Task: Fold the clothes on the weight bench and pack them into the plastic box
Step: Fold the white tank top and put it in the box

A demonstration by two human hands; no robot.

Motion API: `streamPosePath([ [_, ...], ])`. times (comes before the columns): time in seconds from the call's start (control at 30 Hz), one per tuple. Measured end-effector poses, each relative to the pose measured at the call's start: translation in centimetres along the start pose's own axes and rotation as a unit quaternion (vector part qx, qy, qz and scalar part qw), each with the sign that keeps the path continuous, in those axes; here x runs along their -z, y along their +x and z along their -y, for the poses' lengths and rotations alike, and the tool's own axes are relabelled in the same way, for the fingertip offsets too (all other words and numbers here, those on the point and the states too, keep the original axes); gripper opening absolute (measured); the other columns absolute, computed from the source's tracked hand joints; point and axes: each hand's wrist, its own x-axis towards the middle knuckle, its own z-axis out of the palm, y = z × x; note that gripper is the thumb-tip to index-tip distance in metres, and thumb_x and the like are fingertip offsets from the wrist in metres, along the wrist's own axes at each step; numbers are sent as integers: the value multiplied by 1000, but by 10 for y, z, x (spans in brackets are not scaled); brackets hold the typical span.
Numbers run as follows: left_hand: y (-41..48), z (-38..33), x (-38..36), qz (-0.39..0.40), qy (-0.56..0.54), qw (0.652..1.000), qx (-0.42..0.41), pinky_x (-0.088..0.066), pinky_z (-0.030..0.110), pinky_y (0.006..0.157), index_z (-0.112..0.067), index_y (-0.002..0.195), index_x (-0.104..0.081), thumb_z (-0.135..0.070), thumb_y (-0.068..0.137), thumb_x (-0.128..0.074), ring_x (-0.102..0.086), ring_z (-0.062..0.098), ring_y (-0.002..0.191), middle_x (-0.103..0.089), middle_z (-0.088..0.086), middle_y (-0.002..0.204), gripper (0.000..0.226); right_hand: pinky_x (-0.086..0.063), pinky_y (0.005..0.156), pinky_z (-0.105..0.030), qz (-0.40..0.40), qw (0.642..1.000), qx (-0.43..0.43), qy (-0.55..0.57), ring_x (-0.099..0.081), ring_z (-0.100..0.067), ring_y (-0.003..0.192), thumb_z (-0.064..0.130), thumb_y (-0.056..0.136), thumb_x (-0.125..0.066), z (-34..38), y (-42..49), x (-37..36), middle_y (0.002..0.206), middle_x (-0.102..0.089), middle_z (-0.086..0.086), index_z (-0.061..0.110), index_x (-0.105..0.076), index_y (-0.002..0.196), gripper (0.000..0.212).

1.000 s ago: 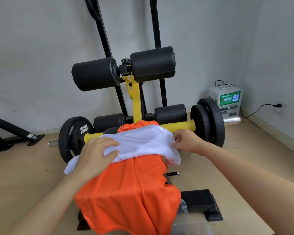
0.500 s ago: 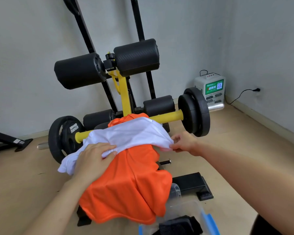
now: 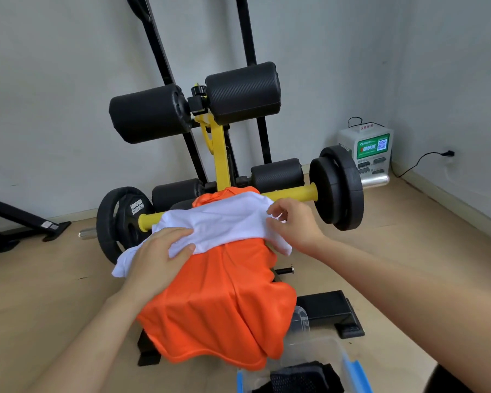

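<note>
On the weight bench (image 3: 220, 160): white garment (image 3: 224, 222) draped across orange shirt (image 3: 216, 302). Left hand (image 3: 156, 256) clutches its near-left edge; right hand (image 3: 294, 226) pinches the right edge.

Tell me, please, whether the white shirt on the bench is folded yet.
Not folded: the white shirt lies rumpled across the orange shirt, one end hanging loose, with the left hand and right hand gripping its edges.

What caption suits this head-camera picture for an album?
Left hand and right hand hold a white garment atop an orange shirt on the weight bench, plastic box below.
</note>
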Motion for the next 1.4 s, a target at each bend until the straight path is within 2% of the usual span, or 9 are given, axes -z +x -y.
streamPosePath([
  [0.23,-15,31,27,-22,17,991,133,-54,41,81,-37,108,-71,-62,72,-61,-65,11,96,-69,-12,102,45,-38,106,-37,133,961,208,-128,-51,-20,125,35,88,-65,60,-1,-56,132,-62,1,23,-65,123,37],
  [0.37,-18,37,28,-46,-50,986,152,-50,36,70,-30,82,-74,-38,87,-73,-65,13,75,-70,-7,75,10,-23,115,-45,222,923,200,-241,-28,-25,145,56,94,-51,73,0,-80,155,-39,8,34,-45,144,55],
  [0.47,-13,43,29,-84,-109,975,172,-44,34,63,-17,69,-72,-28,90,-71,-57,18,61,-65,2,62,24,-27,112,-46,231,910,205,-276,-32,-23,143,62,92,-48,76,4,-86,153,-42,11,37,-48,142,56],
  [0.6,0,58,36,-191,-246,909,276,-43,36,64,-5,68,-67,-26,85,-72,-52,24,66,-60,22,70,27,-28,112,-46,233,917,205,-250,-34,-20,142,61,90,-53,72,6,-85,152,-43,10,39,-50,139,54],
  [0.73,3,74,42,-280,-303,832,372,-44,25,69,-13,92,-72,-5,87,-61,-57,24,81,-69,8,93,14,-38,106,-44,226,929,221,-194,-49,-21,130,53,87,-59,68,6,-79,137,-59,4,34,-59,131,48],
  [0.8,-7,74,39,-233,-259,861,371,-46,23,71,-11,115,-69,-2,90,-60,-62,21,94,-69,5,108,28,-44,101,-45,225,936,215,-165,-55,-22,122,48,87,-62,66,7,-75,130,-64,3,27,-62,129,47],
  [1.03,-29,70,46,8,-185,968,172,-53,25,86,-27,107,-74,-19,88,-75,-63,6,107,-68,-13,115,20,-49,91,-45,162,952,213,-147,-62,-18,103,60,76,-53,55,13,-67,106,-70,15,33,-71,101,40],
  [1.27,-45,78,50,10,-118,985,125,-45,11,57,-28,101,-75,-8,85,-73,-63,5,63,-74,-5,85,26,-51,85,-42,158,950,227,-142,-63,-18,93,36,84,-74,52,14,-67,96,-72,12,27,-75,89,10],
  [1.4,-47,76,62,-62,21,997,37,-47,24,59,-23,94,-78,4,82,-62,-62,10,69,-71,-11,78,34,-51,85,-42,154,956,207,-139,-62,-18,94,33,85,-74,56,12,-66,96,-73,11,27,-74,87,7],
])
